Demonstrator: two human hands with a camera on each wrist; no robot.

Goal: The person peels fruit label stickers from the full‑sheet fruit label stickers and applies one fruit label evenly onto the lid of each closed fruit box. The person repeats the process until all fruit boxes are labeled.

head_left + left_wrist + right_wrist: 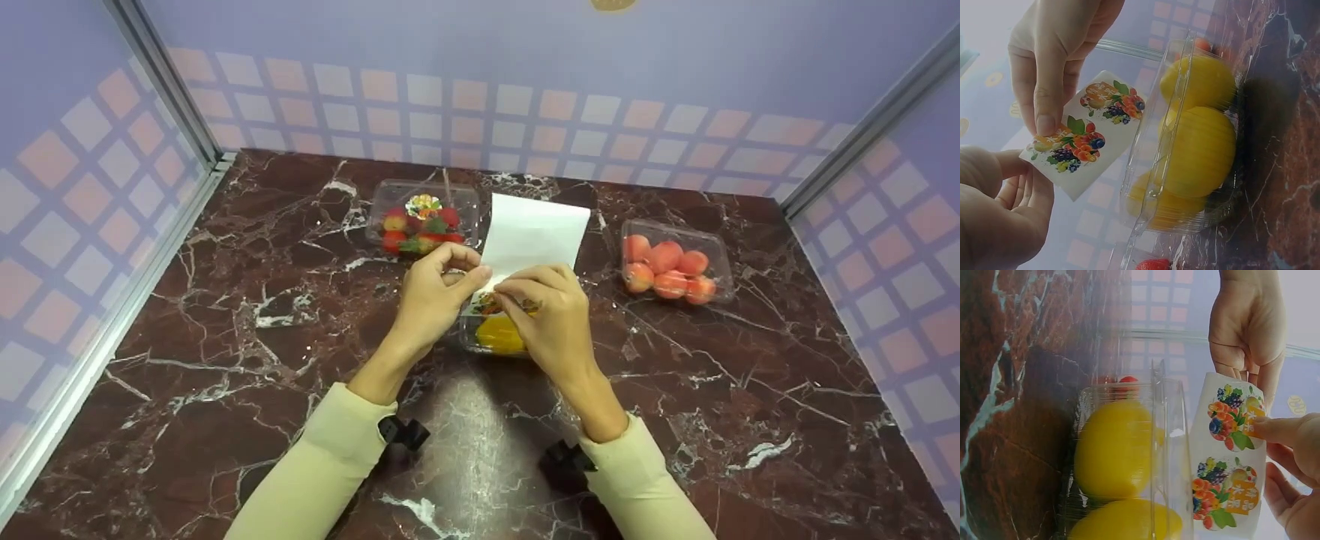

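A white sheet of fruit stickers (534, 232) is held up between both hands, over a clear plastic box (1148, 208) of lemons (1199, 152). Its printed side shows two fruit stickers (1224, 492) in the right wrist view. My left hand (431, 296) pinches the sheet's near edge between thumb and fingers. From the other side, my right hand (553, 315) pinches the same edge, its thumb lying on one sticker in the right wrist view. The box is closed beneath the sheet, and both hands partly hide it in the head view.
At the back left stands a clear box of strawberries (431, 240) with a round fruit sticker (424, 206) on its lid. To the right is another clear box with round reddish fruits (666, 259). Patterned walls (502, 105) enclose the marbled tabletop (225, 420).
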